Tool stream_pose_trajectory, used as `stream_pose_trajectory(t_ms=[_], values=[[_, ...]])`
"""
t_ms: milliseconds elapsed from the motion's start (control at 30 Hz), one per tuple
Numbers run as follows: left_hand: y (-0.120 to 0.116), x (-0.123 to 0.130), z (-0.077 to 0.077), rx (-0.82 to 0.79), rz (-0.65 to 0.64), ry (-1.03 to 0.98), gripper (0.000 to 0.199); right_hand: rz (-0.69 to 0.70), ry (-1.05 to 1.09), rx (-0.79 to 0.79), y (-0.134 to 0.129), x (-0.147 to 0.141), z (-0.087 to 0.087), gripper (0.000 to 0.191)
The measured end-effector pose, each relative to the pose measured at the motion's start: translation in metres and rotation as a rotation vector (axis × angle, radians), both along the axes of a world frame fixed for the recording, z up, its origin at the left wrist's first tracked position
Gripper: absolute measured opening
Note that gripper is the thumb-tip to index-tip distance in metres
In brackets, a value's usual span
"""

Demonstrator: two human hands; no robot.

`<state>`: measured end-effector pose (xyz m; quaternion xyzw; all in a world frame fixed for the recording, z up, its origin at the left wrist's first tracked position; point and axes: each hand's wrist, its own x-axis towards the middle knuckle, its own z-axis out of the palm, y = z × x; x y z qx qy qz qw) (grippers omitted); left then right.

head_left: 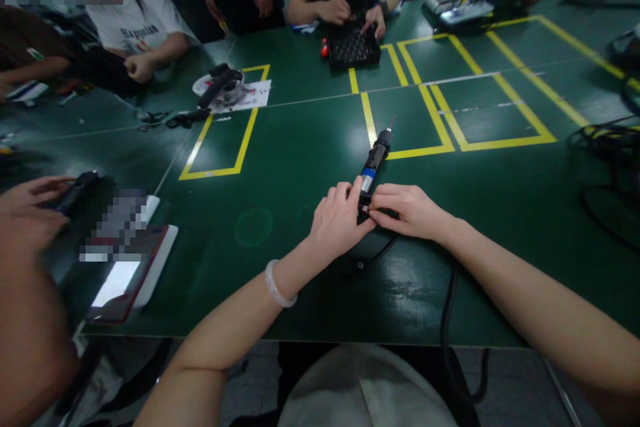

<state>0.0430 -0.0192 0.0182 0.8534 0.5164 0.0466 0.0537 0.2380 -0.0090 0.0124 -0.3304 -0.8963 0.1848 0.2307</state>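
An electric screwdriver (375, 159), black with a blue band and a silver section, lies over the green table with its thin bit pointing away from me. Around its lower body closes my left hand (336, 221); a pale bracelet circles that wrist. My right hand (407, 209) has its fingers pinched at the screwdriver's rear end, against the left fingertips. What exactly the right fingertips grip is partly hidden. A dark cable (385, 252) runs on the table just below my hands.
Yellow tape (420, 154) marks rectangles on the green table (300, 147). Left stand stacked phone-like devices (145, 280) beside a co-worker's hand (30, 207). Farther off are a black tray (353, 47) under another person's hands and a headset-like object (220, 87). Cables (607, 147) lie right.
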Motion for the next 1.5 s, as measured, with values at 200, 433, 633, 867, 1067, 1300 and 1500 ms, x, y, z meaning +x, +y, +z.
stream_pose_trajectory(t_ms=[200,433,633,867,1067,1300,1500], values=[[0.004,0.006,0.001,0.008,0.011,0.038,0.067,-0.09,0.104,-0.062,-0.001,-0.003,-0.007,0.014],[0.004,-0.001,-0.001,0.037,0.005,0.025,0.068,-0.26,0.387,-0.376,0.007,0.001,-0.017,0.015],[0.004,-0.022,-0.001,0.059,0.012,0.041,0.068,-0.285,0.487,-0.647,0.013,0.001,-0.019,0.02],[0.014,-0.068,0.001,0.038,0.107,0.12,0.069,-0.286,0.48,-0.732,0.015,0.003,-0.017,0.019],[0.035,-0.122,0.003,0.012,0.255,0.172,0.07,-0.288,0.471,-0.736,0.015,0.002,-0.017,0.019],[0.068,-0.185,0.007,-0.021,0.505,0.212,0.073,-0.279,0.463,-0.746,0.014,0.001,-0.018,0.019],[0.096,-0.234,0.006,-0.044,0.689,0.197,0.072,-0.279,0.466,-0.764,0.015,0.001,-0.02,0.019]])
